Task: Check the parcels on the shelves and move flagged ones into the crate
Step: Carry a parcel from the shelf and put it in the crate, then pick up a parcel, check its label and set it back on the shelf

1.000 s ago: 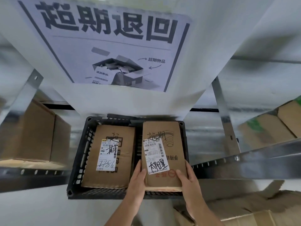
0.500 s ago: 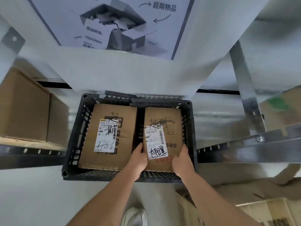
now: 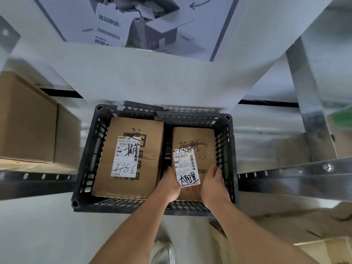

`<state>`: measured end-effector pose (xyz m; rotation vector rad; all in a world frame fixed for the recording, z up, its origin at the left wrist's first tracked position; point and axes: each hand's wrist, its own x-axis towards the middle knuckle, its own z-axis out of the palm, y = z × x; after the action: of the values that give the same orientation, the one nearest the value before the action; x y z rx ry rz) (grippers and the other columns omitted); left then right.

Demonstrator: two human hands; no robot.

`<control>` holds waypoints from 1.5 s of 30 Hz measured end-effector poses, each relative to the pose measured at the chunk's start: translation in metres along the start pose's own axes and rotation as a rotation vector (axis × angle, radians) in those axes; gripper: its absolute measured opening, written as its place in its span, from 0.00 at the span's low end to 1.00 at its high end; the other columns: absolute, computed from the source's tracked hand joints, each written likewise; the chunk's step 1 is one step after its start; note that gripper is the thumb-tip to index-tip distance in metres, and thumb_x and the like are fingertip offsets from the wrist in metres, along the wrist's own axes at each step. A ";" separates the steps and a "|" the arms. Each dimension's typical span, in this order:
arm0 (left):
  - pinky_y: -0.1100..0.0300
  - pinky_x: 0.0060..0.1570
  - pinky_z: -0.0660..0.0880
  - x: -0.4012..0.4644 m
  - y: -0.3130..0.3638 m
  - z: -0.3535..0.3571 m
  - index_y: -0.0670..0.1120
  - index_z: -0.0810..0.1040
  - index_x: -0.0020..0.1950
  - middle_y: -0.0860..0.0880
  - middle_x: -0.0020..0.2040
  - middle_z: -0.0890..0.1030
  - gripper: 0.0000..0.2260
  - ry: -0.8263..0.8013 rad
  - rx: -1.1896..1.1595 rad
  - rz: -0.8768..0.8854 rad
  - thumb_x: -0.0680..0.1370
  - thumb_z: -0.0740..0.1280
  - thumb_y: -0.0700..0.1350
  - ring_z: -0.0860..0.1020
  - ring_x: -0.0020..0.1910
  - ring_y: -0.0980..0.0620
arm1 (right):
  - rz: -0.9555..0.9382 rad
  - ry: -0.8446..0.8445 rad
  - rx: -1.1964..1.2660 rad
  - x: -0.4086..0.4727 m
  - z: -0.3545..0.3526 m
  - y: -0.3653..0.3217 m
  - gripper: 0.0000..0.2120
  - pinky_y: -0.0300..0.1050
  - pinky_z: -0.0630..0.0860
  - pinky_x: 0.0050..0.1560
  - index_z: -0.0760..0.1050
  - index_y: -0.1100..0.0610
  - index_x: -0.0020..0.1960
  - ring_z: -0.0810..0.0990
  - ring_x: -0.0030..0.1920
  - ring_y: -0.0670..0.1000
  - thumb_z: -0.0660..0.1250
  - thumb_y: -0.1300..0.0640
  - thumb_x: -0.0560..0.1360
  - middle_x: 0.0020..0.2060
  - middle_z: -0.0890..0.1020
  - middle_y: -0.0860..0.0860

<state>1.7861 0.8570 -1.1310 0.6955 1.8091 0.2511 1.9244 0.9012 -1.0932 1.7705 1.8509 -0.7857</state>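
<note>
As the head camera looks steeply down, a plain cardboard box [image 3: 28,119] sits on a metal shelf [image 3: 38,178] at the far left. To its right, a black perforated plastic crate [image 3: 85,161] rests on the pale floor against a white wall panel that carries a printed poster [image 3: 137,23] with Chinese text and a drawing of an open box.

Inside the crate, a flat brown parcel [image 3: 152,168] lies along the left side, its white shipping label [image 3: 125,156] hand-marked "7786". Just beside it, a second, narrower parcel [image 3: 202,138] lies along the right side, with black handwriting on the cardboard and a white label [image 3: 185,167] of its own.

The left hand [image 3: 168,184] grips the near left edge of this narrower parcel, fingers tucked down out of sight beside it. The right hand [image 3: 214,184] holds the near right edge, fingers spread loosely over the top and curling at the side. Both bare forearms reach in from below.

Further right, a metal shelf upright [image 3: 308,103] and rail [image 3: 285,174] cross the view, with blurred cardboard boxes behind and more cardboard [image 3: 304,231] on the floor.
</note>
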 end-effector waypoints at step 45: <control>0.40 0.79 0.31 -0.870 0.040 -0.391 0.52 0.32 0.83 0.44 0.82 0.31 0.32 1.244 0.779 0.162 0.84 0.38 0.65 0.31 0.82 0.42 | -0.776 0.741 -0.235 -0.785 -0.374 -0.266 0.36 0.65 0.32 0.79 0.25 0.52 0.80 0.25 0.78 0.58 0.26 0.35 0.77 0.79 0.26 0.53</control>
<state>1.6131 0.4569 -0.2819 1.4221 3.0998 0.0516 1.7349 0.5763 -0.2652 1.2393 3.0476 -0.0876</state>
